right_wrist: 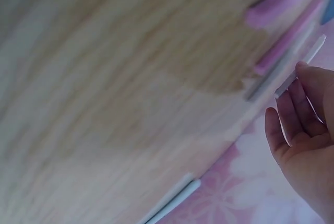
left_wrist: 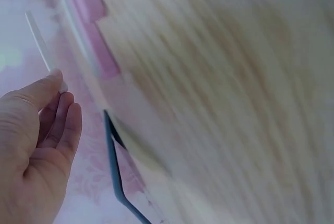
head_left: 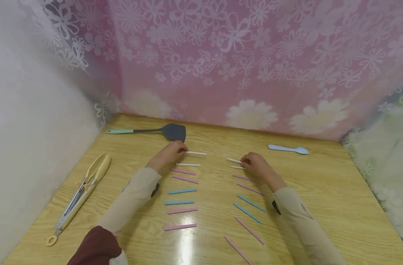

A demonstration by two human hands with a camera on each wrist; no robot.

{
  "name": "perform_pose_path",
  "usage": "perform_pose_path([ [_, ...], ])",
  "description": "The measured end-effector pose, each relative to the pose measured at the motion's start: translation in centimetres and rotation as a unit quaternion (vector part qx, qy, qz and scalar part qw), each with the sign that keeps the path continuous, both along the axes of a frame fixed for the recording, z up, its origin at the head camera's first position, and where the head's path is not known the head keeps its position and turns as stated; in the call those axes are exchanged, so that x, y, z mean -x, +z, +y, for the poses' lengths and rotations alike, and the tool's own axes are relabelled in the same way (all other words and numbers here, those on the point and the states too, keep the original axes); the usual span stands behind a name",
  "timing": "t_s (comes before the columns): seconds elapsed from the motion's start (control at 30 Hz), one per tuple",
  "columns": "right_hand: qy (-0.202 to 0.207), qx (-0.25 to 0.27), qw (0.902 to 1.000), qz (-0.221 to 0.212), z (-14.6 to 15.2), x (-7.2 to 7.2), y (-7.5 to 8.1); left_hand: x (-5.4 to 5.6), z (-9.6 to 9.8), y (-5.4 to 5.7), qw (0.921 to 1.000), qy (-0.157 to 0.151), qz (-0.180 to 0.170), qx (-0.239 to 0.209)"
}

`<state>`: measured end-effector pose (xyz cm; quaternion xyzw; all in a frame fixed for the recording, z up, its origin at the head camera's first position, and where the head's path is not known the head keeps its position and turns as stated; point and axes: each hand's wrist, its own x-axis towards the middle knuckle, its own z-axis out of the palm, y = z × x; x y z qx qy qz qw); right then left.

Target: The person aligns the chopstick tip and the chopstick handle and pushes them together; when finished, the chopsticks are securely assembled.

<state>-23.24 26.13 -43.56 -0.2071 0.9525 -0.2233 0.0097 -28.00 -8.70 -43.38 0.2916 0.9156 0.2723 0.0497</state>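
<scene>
Between thumb and fingers, my left hand [head_left: 170,154] pinches one end of a thin white stick [head_left: 197,153], whose free part points right. My right hand [head_left: 256,166] pinches another white stick [head_left: 232,159], which points left. The left wrist view shows the left hand's white stick [left_wrist: 39,41] rising from the fingertips. In the right wrist view the other white stick [right_wrist: 314,49] lies across the fingers under the thumb. Below each hand runs a column of sticks: a white stick [head_left: 189,165], then pink sticks [head_left: 185,179], blue sticks [head_left: 182,191] and more pink sticks [head_left: 180,227].
A spatula [head_left: 173,131] with a green handle lies behind my left hand. Tongs [head_left: 80,195] with cream tips lie at the left. At the back right is a pale blue spoon [head_left: 287,149]. A pink flowered cloth [head_left: 204,92] hangs behind the wooden table [head_left: 334,191].
</scene>
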Motion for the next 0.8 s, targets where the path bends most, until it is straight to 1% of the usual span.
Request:
perform_pose_path([
  [0.07,0.0,0.01,0.9999,0.009,-0.3,-0.4,0.3,-0.3,0.0,0.2,1.0,0.002,0.003,-0.006],
  [0.17,0.006,0.032,0.9991,0.028,-0.9,-0.9,0.9,-0.9,0.2,0.6,0.9998,0.004,-0.008,-0.02],
  [0.3,0.032,0.07,0.9951,0.063,-1.7,-1.3,1.5,-1.4,0.6,1.2,0.9994,-0.007,-0.011,-0.032],
  [0.4,0.05,0.083,0.9922,0.078,-2.2,-1.5,1.7,-1.6,1.0,1.5,0.9993,-0.017,-0.01,-0.032],
  [0.53,0.058,0.085,0.9913,0.083,-2.7,-1.6,1.6,-1.8,1.4,1.7,0.9991,-0.025,-0.013,-0.031],
  [0.63,0.063,0.089,0.9901,0.089,-3.0,-1.6,1.6,-1.9,1.7,1.8,0.9989,-0.031,-0.008,-0.035],
  [0.8,0.067,0.099,0.9883,0.095,-3.2,-1.7,1.5,-2.0,1.9,1.6,0.9985,-0.035,-0.013,-0.04],
])
